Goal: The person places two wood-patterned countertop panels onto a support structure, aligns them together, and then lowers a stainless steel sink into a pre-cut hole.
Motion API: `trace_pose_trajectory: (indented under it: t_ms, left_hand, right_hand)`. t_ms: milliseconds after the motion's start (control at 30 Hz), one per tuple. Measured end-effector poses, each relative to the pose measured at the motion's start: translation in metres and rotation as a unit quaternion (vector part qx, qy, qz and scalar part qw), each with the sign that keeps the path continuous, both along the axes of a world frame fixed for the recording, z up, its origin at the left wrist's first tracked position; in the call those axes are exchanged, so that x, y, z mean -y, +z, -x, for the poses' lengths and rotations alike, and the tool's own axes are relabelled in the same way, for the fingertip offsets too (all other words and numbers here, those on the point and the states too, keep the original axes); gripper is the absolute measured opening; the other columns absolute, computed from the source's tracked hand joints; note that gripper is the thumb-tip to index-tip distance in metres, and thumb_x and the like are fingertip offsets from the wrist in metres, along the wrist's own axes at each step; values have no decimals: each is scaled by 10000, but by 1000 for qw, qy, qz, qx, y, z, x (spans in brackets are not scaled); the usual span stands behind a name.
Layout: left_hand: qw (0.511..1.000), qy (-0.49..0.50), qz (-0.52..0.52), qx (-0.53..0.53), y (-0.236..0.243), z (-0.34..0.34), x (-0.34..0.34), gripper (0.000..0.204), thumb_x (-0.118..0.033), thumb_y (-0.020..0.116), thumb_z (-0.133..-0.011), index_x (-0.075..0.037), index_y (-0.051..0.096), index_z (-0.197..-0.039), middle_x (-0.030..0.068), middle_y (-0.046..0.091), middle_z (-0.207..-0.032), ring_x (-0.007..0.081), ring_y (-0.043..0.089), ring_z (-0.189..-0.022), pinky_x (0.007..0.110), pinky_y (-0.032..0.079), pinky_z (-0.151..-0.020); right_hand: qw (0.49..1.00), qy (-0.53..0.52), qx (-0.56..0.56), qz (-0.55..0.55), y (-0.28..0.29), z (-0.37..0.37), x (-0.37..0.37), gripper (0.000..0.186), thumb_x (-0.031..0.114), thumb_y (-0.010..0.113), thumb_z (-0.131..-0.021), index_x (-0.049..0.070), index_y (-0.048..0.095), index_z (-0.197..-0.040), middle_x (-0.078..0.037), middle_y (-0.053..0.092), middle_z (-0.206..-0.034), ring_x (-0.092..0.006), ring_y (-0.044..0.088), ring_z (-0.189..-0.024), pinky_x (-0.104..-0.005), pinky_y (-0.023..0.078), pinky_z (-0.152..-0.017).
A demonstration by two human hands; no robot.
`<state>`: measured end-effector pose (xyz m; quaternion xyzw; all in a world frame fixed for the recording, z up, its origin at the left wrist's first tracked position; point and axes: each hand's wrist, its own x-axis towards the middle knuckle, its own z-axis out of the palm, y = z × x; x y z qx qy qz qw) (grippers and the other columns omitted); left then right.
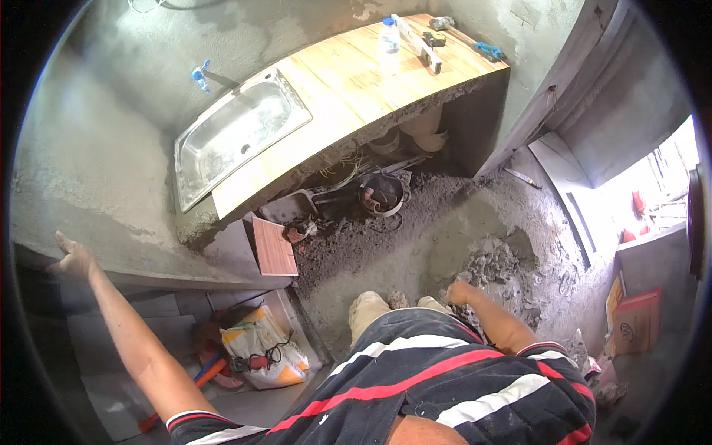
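My left hand [74, 256] reaches far out to the left, fingers spread, at the edge of the grey plastered wall [148, 256]. Nothing shows in it; whether it presses on the wall I cannot tell. Close to my body, my right hand [461, 291] is curled closed, and what it may hold is hidden. Beside that hand lies a heap of wet grey mortar [498, 268] on the floor. A wood-look tiled counter [348, 74] with a steel sink [245, 133] spans the far wall.
On the counter stand a blue-capped bottle [389, 41], a spirit level [417, 44], a tape measure [434, 38] and a hammer [443, 24]. Below are a black bucket [381, 194] and a loose tile [273, 246]. A sack [263, 345] lies left, a cardboard box [636, 322] right.
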<state>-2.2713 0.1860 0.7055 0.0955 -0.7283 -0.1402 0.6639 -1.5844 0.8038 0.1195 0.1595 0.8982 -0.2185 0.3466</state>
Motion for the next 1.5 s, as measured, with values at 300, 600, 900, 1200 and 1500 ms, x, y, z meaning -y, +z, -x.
trace_pose_trajectory:
  t_ms: [300,600,900,1200,1500]
  left_hand:
    - [996,65,44,-43,0,10,8,1173,-743,647,-834,256,327,-1361,431,613,-1133,529,657,-1027,527,555,-878]
    - [957,15,-193,216,-2,34,49,901,-793,585,-846,102,684,-814,324,711,-935,400,730,-879,484,576,-712]
    - [994,102,-12,37,-28,49,36,1152,-844,555,-813,169,391,-1335,354,672,-1059,454,696,-1006,498,552,-797]
    - [995,-26,-97,25,-21,42,25,1218,-880,559,-781,198,418,-1330,354,688,-987,471,712,-919,477,567,-748]
    - [996,74,-49,4,-11,17,10,1136,-861,580,-783,193,512,-1200,317,700,-852,468,715,-819,498,568,-681]
  right_hand:
    - [1000,16,0,-3,-12,-9,-9,447,397,518,-858,20,757,-866,-257,712,-971,-441,695,-911,-517,549,-836]
    - [999,51,-5,19,6,10,-4,388,414,614,-809,60,764,-860,-228,726,-923,-399,713,-873,-492,556,-803]
    - [998,15,40,55,43,15,1,393,393,586,-837,55,764,-931,-236,718,-1027,-427,697,-947,-492,555,-857]
    - [998,40,37,-26,23,21,-22,370,410,604,-863,100,780,-962,-220,727,-1024,-401,703,-970,-489,558,-853]
    - [989,150,-9,11,6,13,-14,390,440,588,-868,115,785,-956,-218,731,-1027,-399,706,-970,-493,546,-872]
